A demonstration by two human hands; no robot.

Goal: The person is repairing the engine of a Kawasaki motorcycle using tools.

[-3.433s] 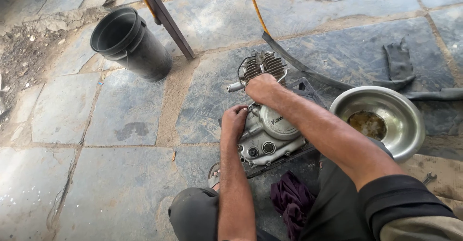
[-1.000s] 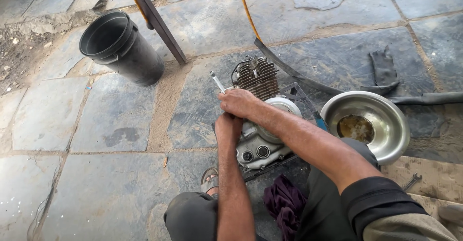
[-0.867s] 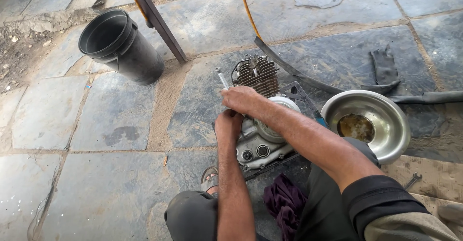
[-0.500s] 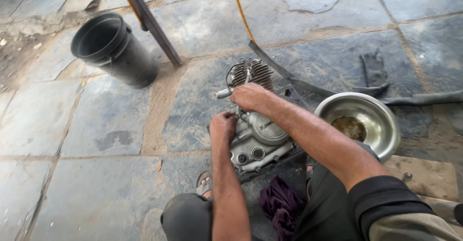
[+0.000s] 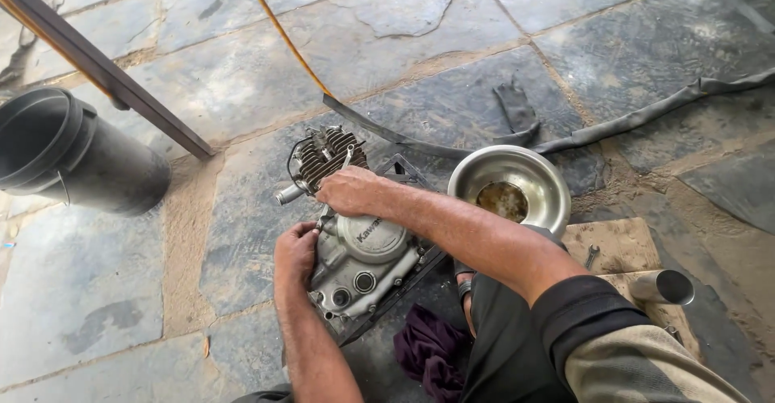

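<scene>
A grey motorcycle engine (image 5: 363, 254) with a finned cylinder (image 5: 323, 154) lies on the stone floor in front of me. My right hand (image 5: 349, 191) rests over its upper left side, closed around a thin silver metal tool (image 5: 347, 159) that sticks up past the fingers. My left hand (image 5: 296, 250) sits at the left edge of the round side cover. Its fingers pinch the casing there, just below my right hand. What the tool's tip touches is hidden under my hand.
A black bucket (image 5: 73, 157) stands at the left beside a slanted metal bar (image 5: 105, 72). A steel bowl (image 5: 510, 187) of brownish oil sits right of the engine. Rubber strips (image 5: 613, 125), a yellow cord (image 5: 282, 32), a purple rag (image 5: 428, 350), cardboard (image 5: 622, 246), a small spanner (image 5: 592, 255) and a pipe (image 5: 662, 288) lie around.
The view has shifted and drawn closer. My right hand has worked the tool at the engine's upper left, turning it from pointing left to upright. The left hand has stayed at the cover's edge.
</scene>
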